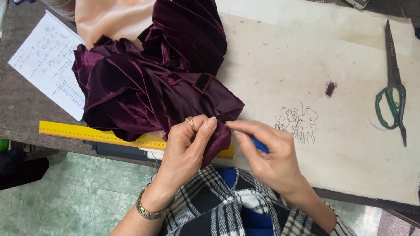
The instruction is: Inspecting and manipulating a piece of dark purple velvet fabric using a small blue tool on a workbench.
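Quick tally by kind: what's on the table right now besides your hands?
Velvet cloth: 1
Peach cloth: 1
Yellow ruler: 1
Scissors: 1
Written sheet: 1
Loose thread clumps: 2
Blue tool in right hand: 1
Total: 8

The velvet cloth (148, 83) is deep burgundy with darker folds; a peach-pink fabric (109, 17) lies beneath it at the table's far edge. The ruler (87, 133) along the near edge is bright yellow with fine dark markings. The scissors (392, 87) near the right edge are dark metal with green handles. The table cover (341, 131) is cream and stained, carrying dark thread scraps (299, 122) and a purple tuft (330, 88). The paper (48, 61) is white, inked blue. The right hand (267, 157) holds something blue, perhaps a tool.
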